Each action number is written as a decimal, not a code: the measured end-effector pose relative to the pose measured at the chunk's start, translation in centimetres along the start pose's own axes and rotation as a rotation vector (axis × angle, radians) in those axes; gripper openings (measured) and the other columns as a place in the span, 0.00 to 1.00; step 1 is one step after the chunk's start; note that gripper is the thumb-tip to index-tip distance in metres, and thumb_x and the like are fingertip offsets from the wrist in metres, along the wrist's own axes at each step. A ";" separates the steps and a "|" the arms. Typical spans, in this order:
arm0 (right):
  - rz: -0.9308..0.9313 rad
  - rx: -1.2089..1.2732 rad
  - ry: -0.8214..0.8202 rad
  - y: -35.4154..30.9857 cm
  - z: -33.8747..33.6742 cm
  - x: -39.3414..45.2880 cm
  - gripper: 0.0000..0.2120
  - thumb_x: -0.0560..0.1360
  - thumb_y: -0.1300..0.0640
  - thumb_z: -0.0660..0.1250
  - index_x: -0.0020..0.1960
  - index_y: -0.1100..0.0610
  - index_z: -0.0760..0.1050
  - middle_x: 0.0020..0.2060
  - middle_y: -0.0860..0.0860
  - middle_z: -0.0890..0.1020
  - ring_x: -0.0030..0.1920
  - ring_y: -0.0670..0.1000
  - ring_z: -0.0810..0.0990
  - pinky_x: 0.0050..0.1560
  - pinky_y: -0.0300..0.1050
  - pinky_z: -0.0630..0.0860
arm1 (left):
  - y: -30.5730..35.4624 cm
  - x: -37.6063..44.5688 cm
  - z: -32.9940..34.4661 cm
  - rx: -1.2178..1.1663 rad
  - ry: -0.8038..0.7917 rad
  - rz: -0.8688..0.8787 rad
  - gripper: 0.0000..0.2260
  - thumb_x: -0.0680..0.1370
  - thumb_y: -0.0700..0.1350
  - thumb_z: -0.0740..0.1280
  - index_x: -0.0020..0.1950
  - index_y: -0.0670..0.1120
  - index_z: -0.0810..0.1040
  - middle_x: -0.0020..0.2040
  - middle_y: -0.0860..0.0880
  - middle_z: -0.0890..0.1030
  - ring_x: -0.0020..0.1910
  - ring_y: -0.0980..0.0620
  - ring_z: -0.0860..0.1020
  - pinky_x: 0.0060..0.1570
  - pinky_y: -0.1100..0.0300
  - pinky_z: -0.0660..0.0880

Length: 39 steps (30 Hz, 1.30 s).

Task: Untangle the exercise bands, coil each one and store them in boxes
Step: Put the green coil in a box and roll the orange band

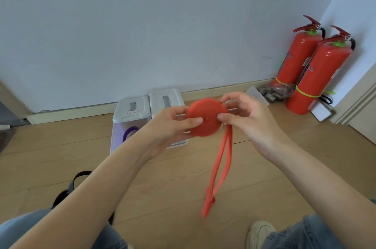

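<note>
Your left hand (173, 124) and right hand (242, 114) pinch the red band coil (205, 119) between thumbs and curled fingers (193, 121), chest-high above the wooden floor (183, 177). You're mid-coil: a doubled tail (220, 167) hangs loose, so next comes winding it in. The two storage boxes (132, 114) sit just beyond, lids up, a purple band (129, 134) in the left one. Open floor all round; fire extinguishers (313, 70) stand well right.
</note>
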State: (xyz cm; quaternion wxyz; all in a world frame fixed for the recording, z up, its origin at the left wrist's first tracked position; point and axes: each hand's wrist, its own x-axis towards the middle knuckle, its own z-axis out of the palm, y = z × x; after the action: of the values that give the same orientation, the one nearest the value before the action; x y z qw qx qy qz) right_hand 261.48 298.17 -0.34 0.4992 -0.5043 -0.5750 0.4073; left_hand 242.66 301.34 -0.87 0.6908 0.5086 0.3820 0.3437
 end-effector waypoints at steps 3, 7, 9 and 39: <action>-0.084 -0.107 -0.059 -0.3 -0.1 -0.1 0.15 0.70 0.67 0.70 0.44 0.46 0.80 0.44 0.48 0.82 0.46 0.47 0.78 0.47 0.37 0.75 | 0.3 -0.2 -0.3 0.224 -0.086 -0.004 0.11 0.72 0.36 0.70 0.52 0.48 0.81 0.48 0.47 0.85 0.49 0.50 0.83 0.50 0.60 0.79; -0.095 -0.106 -0.078 -0.1 0.3 -0.3 0.15 0.70 0.66 0.70 0.46 0.46 0.81 0.45 0.45 0.83 0.48 0.43 0.79 0.50 0.35 0.75 | 0.0 -0.3 0.2 0.311 -0.082 0.023 0.12 0.73 0.35 0.70 0.52 0.50 0.80 0.48 0.46 0.85 0.48 0.48 0.83 0.49 0.57 0.80; -0.048 -0.009 -0.051 0.0 0.1 0.0 0.14 0.70 0.66 0.70 0.48 0.48 0.80 0.43 0.43 0.83 0.45 0.43 0.80 0.47 0.35 0.76 | 0.1 -0.2 0.0 0.259 -0.035 0.055 0.12 0.72 0.36 0.70 0.53 0.48 0.80 0.47 0.45 0.85 0.48 0.47 0.83 0.49 0.55 0.80; -0.107 -0.193 -0.144 -1.0 0.4 -0.2 0.20 0.72 0.69 0.68 0.53 0.46 0.79 0.48 0.43 0.84 0.50 0.40 0.80 0.51 0.31 0.73 | 1.2 -0.2 -0.6 0.151 -0.044 0.031 0.08 0.69 0.47 0.70 0.48 0.51 0.83 0.44 0.50 0.85 0.45 0.54 0.83 0.45 0.60 0.80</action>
State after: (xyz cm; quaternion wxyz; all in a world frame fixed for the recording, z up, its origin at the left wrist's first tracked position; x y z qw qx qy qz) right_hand 260.86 297.79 0.51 0.4269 -0.4879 -0.6720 0.3579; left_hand 241.94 301.77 0.16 0.6533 0.5725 0.3836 0.3135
